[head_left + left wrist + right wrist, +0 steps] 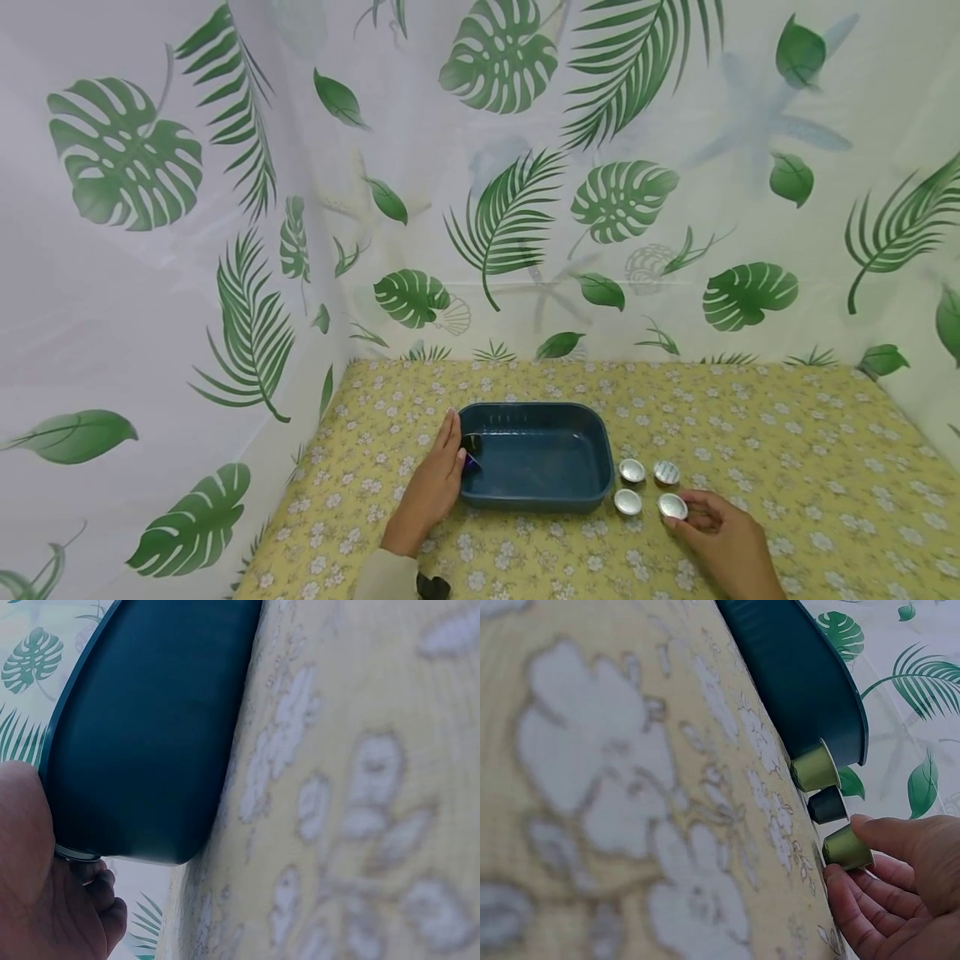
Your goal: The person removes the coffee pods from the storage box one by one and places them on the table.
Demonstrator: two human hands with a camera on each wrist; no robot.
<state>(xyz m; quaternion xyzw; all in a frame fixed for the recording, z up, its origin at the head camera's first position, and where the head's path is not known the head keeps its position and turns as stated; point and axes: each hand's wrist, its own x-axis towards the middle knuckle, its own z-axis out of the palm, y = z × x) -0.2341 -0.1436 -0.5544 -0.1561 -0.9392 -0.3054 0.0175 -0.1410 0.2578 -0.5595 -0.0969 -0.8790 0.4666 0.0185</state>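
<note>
A dark blue rectangular basin [540, 503] stands on the table. My left hand [435, 479] holds its left rim, thumb at the inner side and fingers along the outside. Inside, near that hand, lie a black capsule [472, 443] and a blue-purple one [471, 463], partly hidden by the hand and rim. To the right of the basin several coffee capsules stand with silver lids up. My right hand [720, 533] pinches the near right capsule [672, 507] between thumb and fingers; its side is green in the right wrist view [847, 849], low at the tabletop.
Beside the pinched capsule stand another capsule [627, 502] to its left and two behind, a left one [632, 471] and a right one [666, 473]. A yellow flowered cloth [810, 450] covers the table. Leaf-printed white sheeting [525, 325] rises behind and at the left.
</note>
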